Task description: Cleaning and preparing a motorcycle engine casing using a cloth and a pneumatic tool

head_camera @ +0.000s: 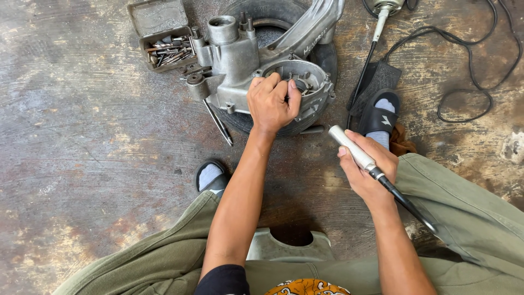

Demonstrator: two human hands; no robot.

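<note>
A grey metal engine casing (234, 57) lies on a black tyre (322, 57) on the floor. My left hand (271, 104) rests on the casing's round opening (305, 76), with its fingers curled over the rim. My right hand (367, 170) is off to the right of the casing and is shut on a silver rotary tool handpiece (352, 148). The tip of the handpiece points up and left. Its black flexible shaft (406, 203) runs back over my right knee.
An open metal tin (164, 46) of bits and screws sits at the casing's upper left. A screwdriver (218, 123) lies against the tyre. A foot pedal (376, 79) and black cables (475, 65) lie at the upper right. My feet in black sandals (379, 112) flank the work, and a grey stool (289, 248) sits below me.
</note>
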